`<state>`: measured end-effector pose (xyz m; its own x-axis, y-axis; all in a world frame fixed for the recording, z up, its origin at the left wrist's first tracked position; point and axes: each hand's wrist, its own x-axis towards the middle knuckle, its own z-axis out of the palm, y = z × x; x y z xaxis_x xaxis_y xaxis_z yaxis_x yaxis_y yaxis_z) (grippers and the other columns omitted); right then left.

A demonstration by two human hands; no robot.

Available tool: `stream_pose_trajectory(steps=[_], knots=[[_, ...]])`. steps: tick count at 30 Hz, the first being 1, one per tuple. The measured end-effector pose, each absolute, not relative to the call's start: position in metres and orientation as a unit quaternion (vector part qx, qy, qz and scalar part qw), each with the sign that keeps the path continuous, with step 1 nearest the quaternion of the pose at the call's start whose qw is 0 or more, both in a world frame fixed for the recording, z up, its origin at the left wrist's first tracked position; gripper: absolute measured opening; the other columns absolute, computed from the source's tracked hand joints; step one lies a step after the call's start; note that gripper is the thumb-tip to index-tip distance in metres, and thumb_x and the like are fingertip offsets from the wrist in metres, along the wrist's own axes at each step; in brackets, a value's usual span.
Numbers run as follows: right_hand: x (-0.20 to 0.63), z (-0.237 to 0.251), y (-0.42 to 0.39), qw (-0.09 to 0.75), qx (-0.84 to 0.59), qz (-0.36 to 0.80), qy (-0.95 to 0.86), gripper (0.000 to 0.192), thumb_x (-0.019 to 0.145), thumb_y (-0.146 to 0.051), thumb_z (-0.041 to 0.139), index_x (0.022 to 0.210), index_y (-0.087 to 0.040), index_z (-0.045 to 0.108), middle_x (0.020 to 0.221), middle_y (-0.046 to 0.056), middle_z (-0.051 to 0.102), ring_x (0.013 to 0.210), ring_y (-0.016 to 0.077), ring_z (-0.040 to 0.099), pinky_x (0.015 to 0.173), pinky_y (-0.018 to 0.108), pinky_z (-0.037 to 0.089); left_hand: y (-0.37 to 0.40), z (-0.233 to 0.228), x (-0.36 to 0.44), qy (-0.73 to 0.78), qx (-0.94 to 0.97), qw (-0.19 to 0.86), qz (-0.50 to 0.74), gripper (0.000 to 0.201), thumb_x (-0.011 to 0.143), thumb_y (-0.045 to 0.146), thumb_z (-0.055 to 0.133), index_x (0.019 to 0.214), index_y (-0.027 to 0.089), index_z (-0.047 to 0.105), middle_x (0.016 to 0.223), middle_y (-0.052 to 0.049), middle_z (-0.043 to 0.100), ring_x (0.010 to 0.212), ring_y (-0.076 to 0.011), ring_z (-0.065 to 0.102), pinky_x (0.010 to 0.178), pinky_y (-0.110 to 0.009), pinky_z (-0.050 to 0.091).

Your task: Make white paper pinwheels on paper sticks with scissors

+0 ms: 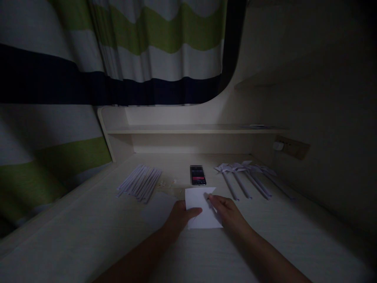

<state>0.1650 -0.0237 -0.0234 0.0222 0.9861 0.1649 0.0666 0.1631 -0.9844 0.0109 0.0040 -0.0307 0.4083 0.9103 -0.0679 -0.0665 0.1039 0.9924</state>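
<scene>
A white square sheet of paper [196, 198] is held up over the table, close to the middle of the view. My left hand [180, 216] grips its left side, thumb lying across the front and the other fingers behind. At the upper right of the sheet, my right hand [225, 208] is closed in a pinch on the paper, whose right edge looks cut or bent there. Exactly which bit lies between those fingertips is hard to see. Beneath and left of my left hand, more white paper [154, 210] lies flat on the table.
Rolled white paper sticks [141, 182] lie in a row at left, beside small scattered bits [167, 182]. A phone [197, 175] lies behind the sheet. Several paper pinwheels on sticks [240, 179] rest at right. A shelf [191, 129] spans the back; a curtain [165, 51] hangs above.
</scene>
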Motion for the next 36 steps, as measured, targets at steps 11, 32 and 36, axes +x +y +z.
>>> stream_pose_trajectory(steps=[11,32,36], knots=[[0.177,-0.030,-0.027,0.490,-0.396,-0.077,-0.772,0.024,0.081,-0.018,0.044,0.101,-0.018,0.058,0.088,0.009,0.061,0.080,0.0175,0.057,0.068,0.030,0.049,0.009,-0.035,0.010,0.331,0.502,0.675,0.428,0.030,0.060,0.025,0.065,0.084,0.006,0.065,0.074,-0.010,0.066,0.067,-0.0191,0.059,0.063,-0.029,0.042],[0.172,-0.034,-0.033,0.299,-0.408,-0.261,-0.822,0.034,0.081,-0.006,0.035,0.114,-0.008,0.047,0.114,0.018,0.051,0.094,0.0231,0.052,0.078,0.038,0.048,0.006,-0.036,0.010,0.314,0.537,0.667,0.410,0.030,0.061,0.027,0.066,0.085,0.008,0.064,0.076,-0.008,0.066,0.074,-0.0211,0.059,0.073,-0.033,0.041],[0.170,-0.030,-0.034,0.336,-0.401,-0.223,-0.823,0.033,0.079,-0.008,0.040,0.111,-0.010,0.049,0.110,0.018,0.053,0.091,0.0226,0.054,0.077,0.038,0.047,0.006,-0.034,0.010,0.326,0.530,0.665,0.413,0.033,0.062,0.028,0.065,0.089,0.008,0.063,0.076,-0.008,0.066,0.073,-0.0214,0.059,0.071,-0.033,0.042]])
